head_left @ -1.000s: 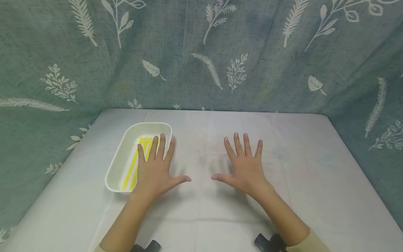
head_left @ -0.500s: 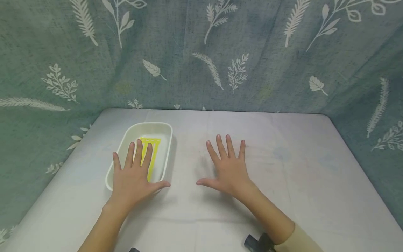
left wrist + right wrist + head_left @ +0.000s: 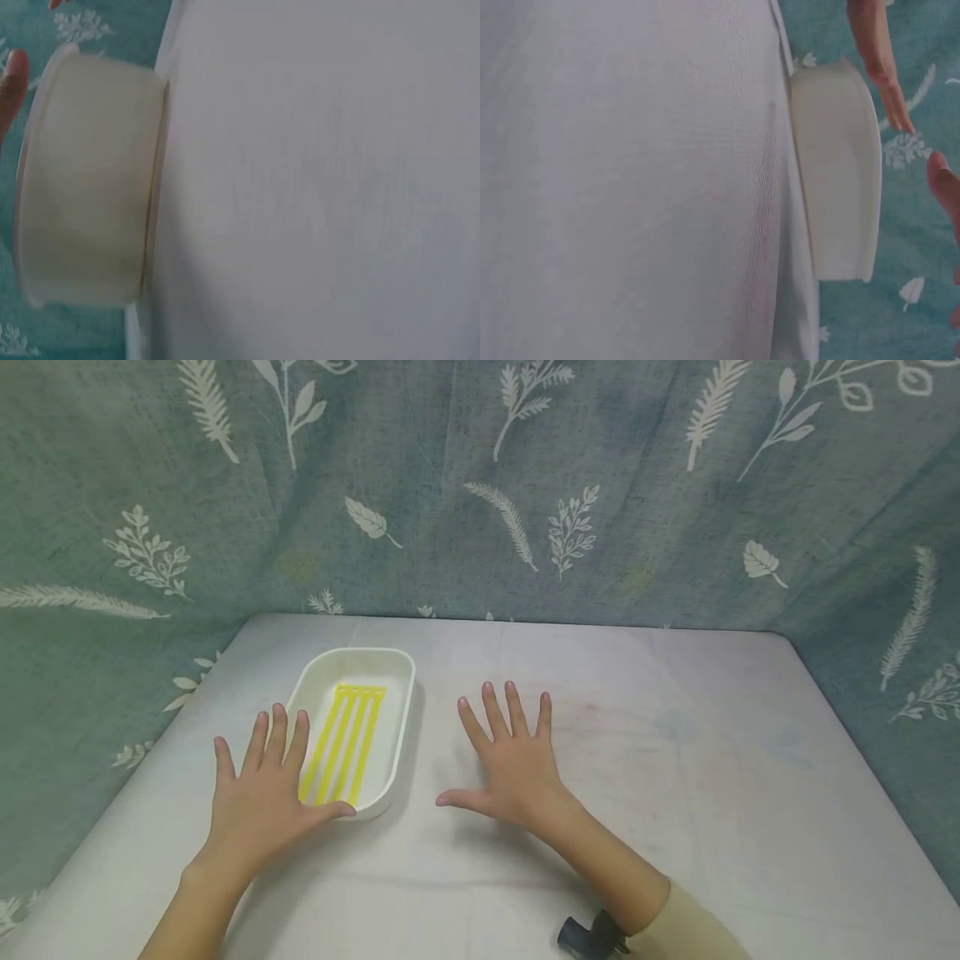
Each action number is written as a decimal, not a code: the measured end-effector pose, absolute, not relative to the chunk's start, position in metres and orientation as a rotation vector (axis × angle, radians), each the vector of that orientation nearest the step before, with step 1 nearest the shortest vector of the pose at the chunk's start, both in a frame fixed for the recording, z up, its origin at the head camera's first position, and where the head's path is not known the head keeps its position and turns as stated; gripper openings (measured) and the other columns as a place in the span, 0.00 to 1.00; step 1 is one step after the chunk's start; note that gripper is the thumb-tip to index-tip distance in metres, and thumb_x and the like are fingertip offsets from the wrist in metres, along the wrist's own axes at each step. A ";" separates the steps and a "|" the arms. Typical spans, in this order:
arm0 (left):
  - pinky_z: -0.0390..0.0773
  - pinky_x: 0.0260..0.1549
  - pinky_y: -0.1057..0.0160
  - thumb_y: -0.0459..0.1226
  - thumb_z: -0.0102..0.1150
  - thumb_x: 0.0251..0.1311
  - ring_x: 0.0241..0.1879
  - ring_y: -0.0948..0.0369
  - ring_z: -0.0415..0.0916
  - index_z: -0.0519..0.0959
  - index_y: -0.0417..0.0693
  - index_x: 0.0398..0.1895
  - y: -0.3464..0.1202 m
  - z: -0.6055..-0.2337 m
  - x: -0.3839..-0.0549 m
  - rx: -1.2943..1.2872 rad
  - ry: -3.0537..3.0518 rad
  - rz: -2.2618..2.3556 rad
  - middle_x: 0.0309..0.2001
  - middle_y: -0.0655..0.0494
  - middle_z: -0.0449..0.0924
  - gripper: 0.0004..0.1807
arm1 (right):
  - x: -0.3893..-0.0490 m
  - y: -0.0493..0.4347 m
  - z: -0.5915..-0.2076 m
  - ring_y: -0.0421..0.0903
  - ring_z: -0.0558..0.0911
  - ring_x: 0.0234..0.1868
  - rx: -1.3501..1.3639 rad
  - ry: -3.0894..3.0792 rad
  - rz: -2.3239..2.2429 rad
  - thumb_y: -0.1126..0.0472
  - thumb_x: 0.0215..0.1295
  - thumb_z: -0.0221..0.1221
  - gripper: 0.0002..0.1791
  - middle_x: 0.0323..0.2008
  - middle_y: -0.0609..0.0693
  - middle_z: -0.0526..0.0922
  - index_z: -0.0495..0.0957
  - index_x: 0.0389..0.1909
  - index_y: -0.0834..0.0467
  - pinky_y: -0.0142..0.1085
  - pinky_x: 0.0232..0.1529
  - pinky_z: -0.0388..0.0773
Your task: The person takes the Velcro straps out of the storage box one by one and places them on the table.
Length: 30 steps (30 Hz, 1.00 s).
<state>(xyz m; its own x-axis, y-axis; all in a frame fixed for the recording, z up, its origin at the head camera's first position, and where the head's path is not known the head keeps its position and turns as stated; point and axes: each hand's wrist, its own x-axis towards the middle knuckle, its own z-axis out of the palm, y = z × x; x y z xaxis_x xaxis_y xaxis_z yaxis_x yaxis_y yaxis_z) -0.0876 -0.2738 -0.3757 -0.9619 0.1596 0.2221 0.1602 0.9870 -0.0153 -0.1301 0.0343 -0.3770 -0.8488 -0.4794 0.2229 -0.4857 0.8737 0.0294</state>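
Note:
A white rectangular tray (image 3: 402, 727) with rounded corners stands on the left half of the table. On its inside floor lie several yellow strips (image 3: 349, 735), or stripes, joined by a yellow band at the far end. My left hand (image 3: 258, 806) is held with fingers spread over the tray's near left corner, hiding part of the rim. To the right of the tray my right hand (image 3: 517, 777) hovers, fingers spread and thumb pointing left. Neither hand holds anything. Both wrist views show the tray's outer wall (image 3: 90, 180), and the right wrist view has its side (image 3: 836, 172) too.
A white cloth covers the table (image 3: 750, 793), with faint stains and a crease near the front. Behind it and at both sides hangs a green-blue curtain (image 3: 435, 552) with white leaf prints. A dark device (image 3: 592, 935) sits on the right wrist.
Both hands have moved left, the left one also slightly nearer, uncovering more of the yellow strips. Fingers stay spread. The tray stands where it was; the head view has shifted slightly.

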 end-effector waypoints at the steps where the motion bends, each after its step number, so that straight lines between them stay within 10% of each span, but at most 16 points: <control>1: 0.27 0.62 0.29 0.74 0.57 0.37 0.73 0.42 0.35 0.38 0.45 0.75 -0.279 -0.375 -0.087 -0.243 -2.915 -0.015 0.74 0.38 0.35 0.70 | -0.130 0.032 -0.377 0.59 0.38 0.74 0.731 -2.826 0.041 0.15 0.44 0.41 0.61 0.75 0.56 0.42 0.43 0.75 0.46 0.67 0.66 0.29; 11: 0.26 0.68 0.38 0.59 0.67 0.41 0.74 0.52 0.25 0.31 0.44 0.74 -0.334 -0.387 -0.090 -0.419 -2.949 -0.323 0.74 0.40 0.30 0.68 | -0.128 0.011 -0.381 0.59 0.38 0.74 0.666 -2.868 0.089 0.14 0.45 0.36 0.60 0.75 0.56 0.41 0.40 0.75 0.45 0.67 0.65 0.27; 18: 0.37 0.62 0.30 0.42 0.74 0.41 0.71 0.37 0.29 0.27 0.63 0.74 -0.348 -0.390 -0.089 -0.342 -2.943 -1.132 0.75 0.49 0.25 0.69 | -0.123 -0.004 -0.380 0.60 0.45 0.74 0.614 -2.850 0.208 0.16 0.48 0.37 0.59 0.74 0.57 0.45 0.42 0.75 0.48 0.68 0.66 0.31; 21: 0.49 0.71 0.55 0.35 0.72 0.45 0.75 0.54 0.33 0.26 0.66 0.73 -0.353 -0.392 -0.091 -0.393 -2.868 -1.338 0.76 0.52 0.27 0.68 | -0.122 -0.011 -0.381 0.59 0.45 0.74 0.609 -2.878 0.266 0.16 0.48 0.37 0.59 0.74 0.56 0.45 0.39 0.75 0.48 0.68 0.66 0.31; 25: 0.63 0.52 0.85 0.30 0.66 0.52 0.68 0.81 0.47 0.27 0.62 0.74 -0.363 -0.396 -0.097 -0.502 -2.762 -1.507 0.76 0.58 0.34 0.62 | -0.123 -0.017 -0.384 0.58 0.41 0.75 0.626 -2.880 0.373 0.18 0.50 0.41 0.59 0.74 0.58 0.44 0.39 0.75 0.50 0.67 0.66 0.31; 30: 0.70 0.48 0.82 0.27 0.52 0.62 0.61 0.82 0.59 0.30 0.60 0.75 -0.374 -0.399 -0.102 -0.509 -2.664 -1.774 0.74 0.61 0.47 0.50 | -0.126 -0.022 -0.390 0.57 0.39 0.75 0.636 -2.837 0.575 0.22 0.51 0.48 0.59 0.74 0.60 0.43 0.40 0.75 0.52 0.67 0.67 0.33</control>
<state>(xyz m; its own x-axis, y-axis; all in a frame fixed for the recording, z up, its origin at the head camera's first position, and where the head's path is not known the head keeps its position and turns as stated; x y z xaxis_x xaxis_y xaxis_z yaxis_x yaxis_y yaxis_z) -0.1017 -0.3744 -0.3987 -0.9458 0.3121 0.0899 0.2032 0.3528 0.9134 -0.1265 -0.0223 -0.3903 -0.8927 -0.3735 0.2522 -0.4422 0.8339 -0.3303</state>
